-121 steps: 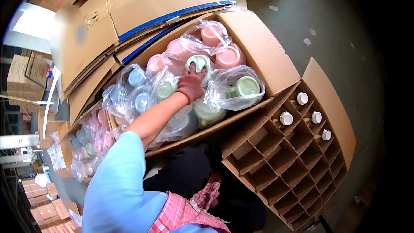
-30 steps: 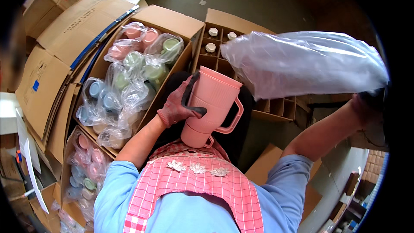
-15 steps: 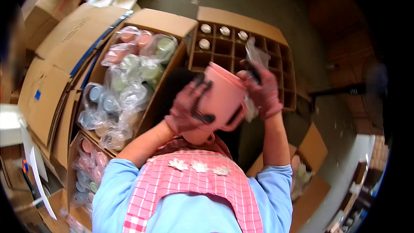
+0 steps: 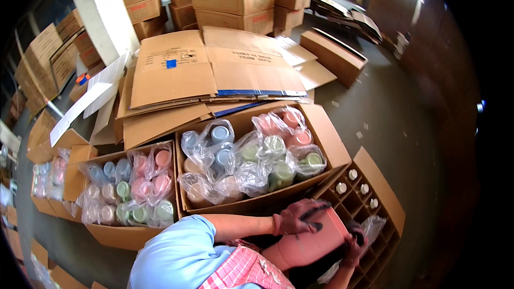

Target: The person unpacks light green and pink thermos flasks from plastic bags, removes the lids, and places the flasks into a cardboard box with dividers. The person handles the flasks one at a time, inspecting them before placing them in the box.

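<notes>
A large pink handled tumbler (image 4: 309,238) lies tilted across my lap, its wide rim toward the right; the handle is not plain from here. My left hand (image 4: 297,217), in a red glove with dark fingertips, grips its upper side near the rim. My right hand (image 4: 354,245), gloved alike, is closed at the rim end of the tumbler. Clear plastic film (image 4: 373,228) shows just beyond the right hand, over a divided carton (image 4: 395,203). White-capped bottle tops (image 4: 353,174) stand in several of that carton's cells.
Left of the divided carton stands an open carton (image 4: 334,138) of bagged blue, pink and green cups; another carton (image 4: 128,240) of bagged cups is farther left. Flattened cardboard (image 4: 176,83) is stacked behind. Closed boxes (image 4: 233,0) and a white pillar (image 4: 99,16) stand farther back.
My view has swung left and up, so the hands and tumbler now appear lower right. Both hands remain on the tumbler, the right at its rim.
</notes>
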The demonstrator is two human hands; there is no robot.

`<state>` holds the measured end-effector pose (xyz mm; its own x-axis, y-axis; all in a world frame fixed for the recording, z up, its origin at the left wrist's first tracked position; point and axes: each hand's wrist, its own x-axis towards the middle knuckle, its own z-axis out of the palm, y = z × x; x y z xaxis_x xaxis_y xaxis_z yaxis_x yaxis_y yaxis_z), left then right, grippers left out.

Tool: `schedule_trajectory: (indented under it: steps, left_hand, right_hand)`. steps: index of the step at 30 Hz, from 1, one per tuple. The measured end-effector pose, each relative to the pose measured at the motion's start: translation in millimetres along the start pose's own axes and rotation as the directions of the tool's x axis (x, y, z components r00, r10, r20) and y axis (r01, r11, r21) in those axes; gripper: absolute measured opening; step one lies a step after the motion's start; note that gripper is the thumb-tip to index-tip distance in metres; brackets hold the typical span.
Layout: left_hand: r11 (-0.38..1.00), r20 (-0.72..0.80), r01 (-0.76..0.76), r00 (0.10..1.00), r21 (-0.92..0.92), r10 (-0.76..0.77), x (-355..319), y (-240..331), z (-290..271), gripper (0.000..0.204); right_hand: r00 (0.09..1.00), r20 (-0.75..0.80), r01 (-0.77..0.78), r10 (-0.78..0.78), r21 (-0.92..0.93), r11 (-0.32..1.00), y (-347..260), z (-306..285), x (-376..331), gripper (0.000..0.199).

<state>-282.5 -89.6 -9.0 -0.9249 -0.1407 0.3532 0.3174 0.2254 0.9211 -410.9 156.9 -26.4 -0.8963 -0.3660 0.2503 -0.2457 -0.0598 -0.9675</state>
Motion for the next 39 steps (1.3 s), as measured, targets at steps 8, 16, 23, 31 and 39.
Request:
schedule_trajectory:
  steps: [8, 16, 23, 31, 39]
  left_hand:
    - [0.99, -0.098, 0.086, 0.99, -0.109, -0.097, 95, -51, -14, 0.041]
    - [0.438, 0.415, 0.392, 0.909, -0.809, -0.046, 130, -61, 29, 0.077]
    - [0.701, 0.073, 0.164, 0.985, -0.694, -0.158, 146, -44, 1, 0.065]
    - [0.437, 0.078, -0.05, 0.96, -0.898, 0.269, 133, 15, -19, 0.085]
    - [0.704, 0.341, 0.174, 0.935, -0.689, 0.103, 118, -1, -10, 0.101]
  right_hand:
    - [0.92, -0.005, -0.388, 0.393, 0.152, 0.909, 8, -14, -5, 0.032]
    - [0.989, 0.139, 0.063, -0.049, -0.096, 0.993, -62, 43, 30, 0.077]
    - [0.991, 0.004, -0.13, 0.13, 0.07, 0.989, -25, 25, 16, 0.072]
    - [0.954, -0.028, -0.299, 0.298, -0.104, 0.949, 27, 7, -1, 0.079]
    - [0.912, 0.138, -0.408, 0.386, 0.403, 0.819, 25, 24, 18, 0.083]
